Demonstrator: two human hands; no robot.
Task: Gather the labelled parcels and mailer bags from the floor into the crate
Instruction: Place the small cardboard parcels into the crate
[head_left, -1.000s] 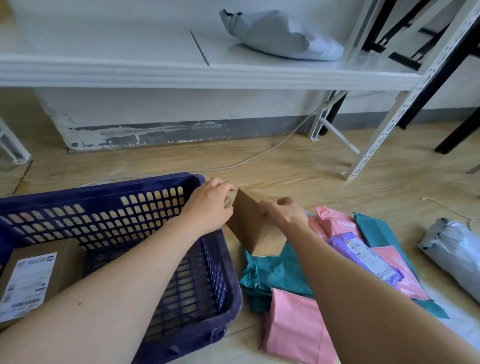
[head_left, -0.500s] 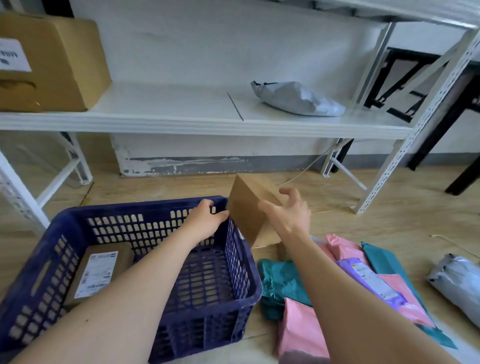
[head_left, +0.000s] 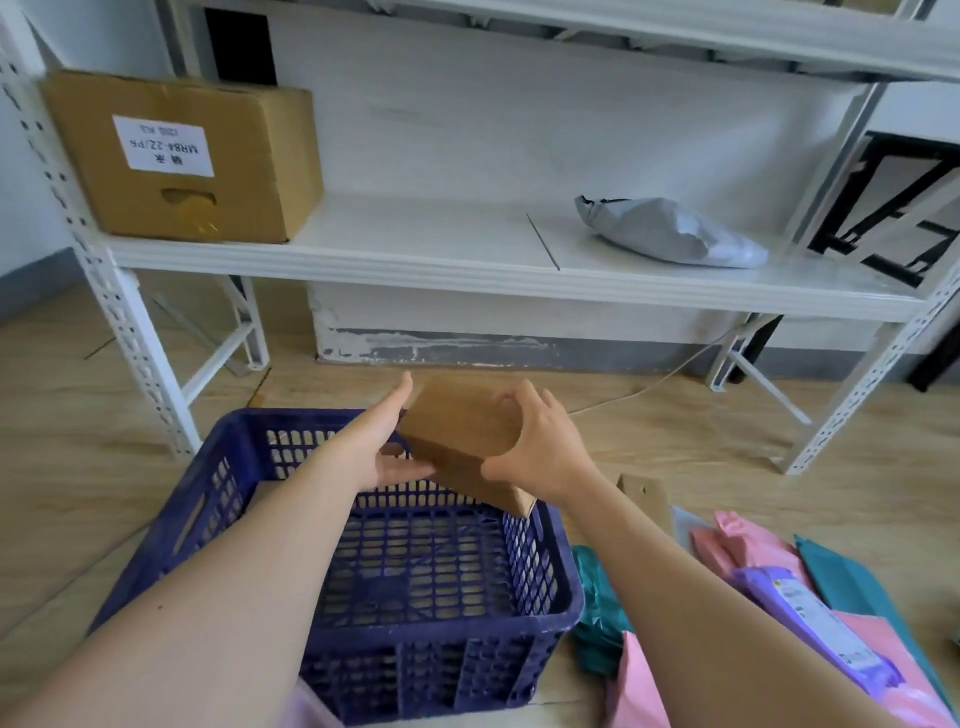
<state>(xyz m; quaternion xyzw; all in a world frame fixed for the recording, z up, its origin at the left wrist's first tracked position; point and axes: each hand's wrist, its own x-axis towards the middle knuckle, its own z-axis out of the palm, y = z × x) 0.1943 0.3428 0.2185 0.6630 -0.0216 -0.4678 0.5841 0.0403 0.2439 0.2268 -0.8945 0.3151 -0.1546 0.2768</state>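
Note:
A dark blue plastic crate (head_left: 566, 582) stands on the wooden floor in front of me. Above its far right corner I hold a plain brown cardboard parcel (head_left: 462, 431) between both hands. My left hand (head_left: 384, 447) holds its left side, thumb under the near edge. My right hand (head_left: 540, 447) grips its right side, fingers curled over the top. To the right of the crate lie mailer bags: teal (head_left: 597, 613), pink (head_left: 639, 686), purple with a white label (head_left: 810, 618), and another pink one (head_left: 737, 545). My left arm hides most of the crate's left half.
A white metal rack spans the back, with legs at the left (head_left: 150, 374) and right (head_left: 857, 395). Its low shelf carries a large labelled carton (head_left: 182, 156) and a grey mailer bag (head_left: 670, 234). A white cable (head_left: 623, 400) runs along the floor behind the crate.
Both hands carried the cardboard parcel leftward from above the mailer pile to above the crate, and it now lies flatter. My view has tilted up, showing more of the rack.

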